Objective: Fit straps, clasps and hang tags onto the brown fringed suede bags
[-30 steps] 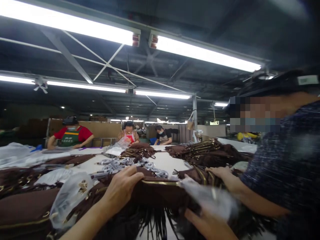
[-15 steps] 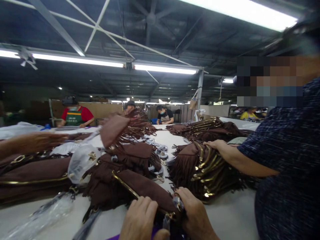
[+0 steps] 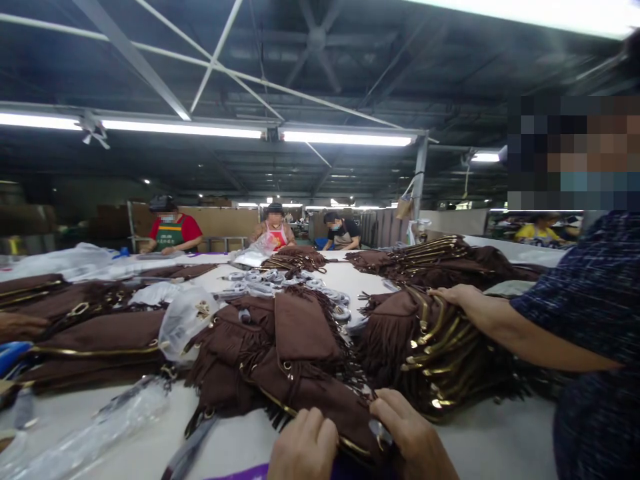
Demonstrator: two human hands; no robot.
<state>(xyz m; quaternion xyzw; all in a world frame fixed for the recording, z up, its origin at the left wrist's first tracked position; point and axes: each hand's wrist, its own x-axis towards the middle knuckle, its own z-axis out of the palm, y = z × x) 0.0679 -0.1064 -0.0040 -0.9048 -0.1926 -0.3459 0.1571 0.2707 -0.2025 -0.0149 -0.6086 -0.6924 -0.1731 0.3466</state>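
Observation:
A dark brown fabric bag [image 3: 320, 393] with a gold zipper along its edge lies right in front of me. My left hand [image 3: 304, 443] is closed on its near edge, by the zipper. My right hand [image 3: 407, 427] grips the bag's right end, where a plastic-wrapped metal fitting shows between the fingers. Just beyond, another brown fringed bag [image 3: 305, 327] rests flap up on the pile, overlapping the far side of the one I hold. A purple sheet [image 3: 245, 472] shows under my hands at the bottom edge.
At right, a co-worker's hand [image 3: 457, 297] rests on a stack of fringed bags [image 3: 400, 327]. More brown bags [image 3: 110, 333] lie left, beside a clear plastic bag [image 3: 185, 323]. Wrapped straps [image 3: 320, 287] lie mid-table. Another person's hand [image 3: 23, 327] shows at far left.
A fringed bag that was in the air has landed on the pile before me. The hand at left has drawn back. My view has turned slightly left; both my hands stay on the bag.

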